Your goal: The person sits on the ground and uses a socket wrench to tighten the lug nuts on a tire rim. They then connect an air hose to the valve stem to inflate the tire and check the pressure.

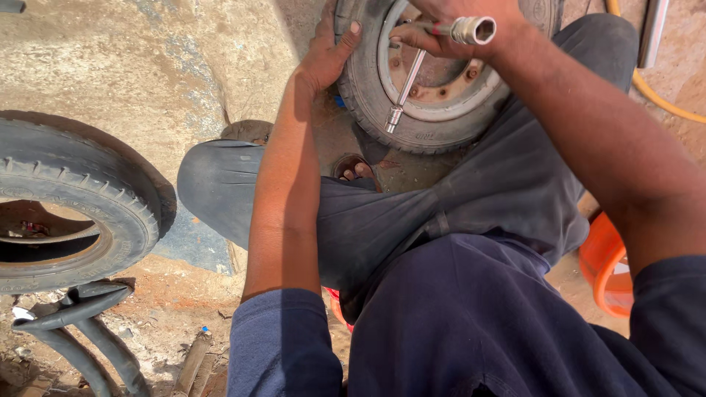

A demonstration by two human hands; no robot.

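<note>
My left hand (327, 55) lies flat on the small tyre (382, 110) propped at my feet, my right hand (448, 26) grips the cross wrench (412, 73) over its rusty rim (441, 81); I reckon seating the socket squarely on a bolt comes next

My right hand (460, 22) grips a wheel wrench (441, 51) of bright, polished metal. My left hand (327, 51) rests on the small tyre (368, 88): matt, ribbed rubber, dusty. Its rim (448, 84) is dull metal, rust-spotted. The ground (147, 66) is rough, cracked concrete. My trousers (456, 198) are soft, matt grey cloth. The tub (607, 268) is smooth orange plastic.
</note>
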